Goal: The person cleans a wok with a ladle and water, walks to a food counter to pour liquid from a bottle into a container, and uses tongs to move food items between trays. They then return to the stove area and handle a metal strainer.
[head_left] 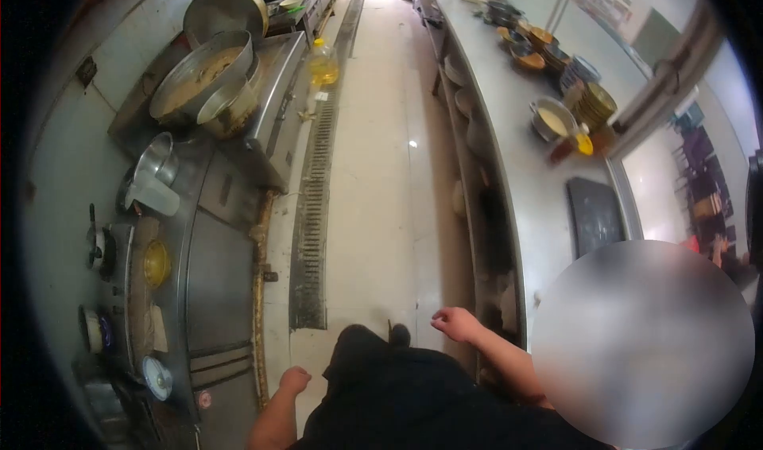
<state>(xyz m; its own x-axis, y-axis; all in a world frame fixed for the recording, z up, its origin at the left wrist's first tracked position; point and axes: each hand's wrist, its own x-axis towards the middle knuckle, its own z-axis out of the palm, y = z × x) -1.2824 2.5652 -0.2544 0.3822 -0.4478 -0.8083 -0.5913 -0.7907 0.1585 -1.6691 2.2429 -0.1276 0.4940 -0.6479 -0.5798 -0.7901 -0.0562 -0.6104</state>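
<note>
My left hand (295, 381) hangs at the left of my dark clothing, fingers curled in, beside the steel cabinet (218, 267). Whether anything is inside it cannot be made out. On the other side, my right hand (455, 323) is held out over the floor near the long steel counter (524, 172), touching nothing I can see. Its fingers are bent and partly pressed together, with no object visible in them. Below, a dark shoe (400, 336) shows on the pale floor.
A floor drain grate (314, 211) runs along the left, with an oil bottle (323, 62) beside it. Large pots (203, 76) stand on the left stove. Bowls (598, 104), a pot (553, 118) and a black tray (596, 215) sit on the right counter. A blurred disc covers the lower right.
</note>
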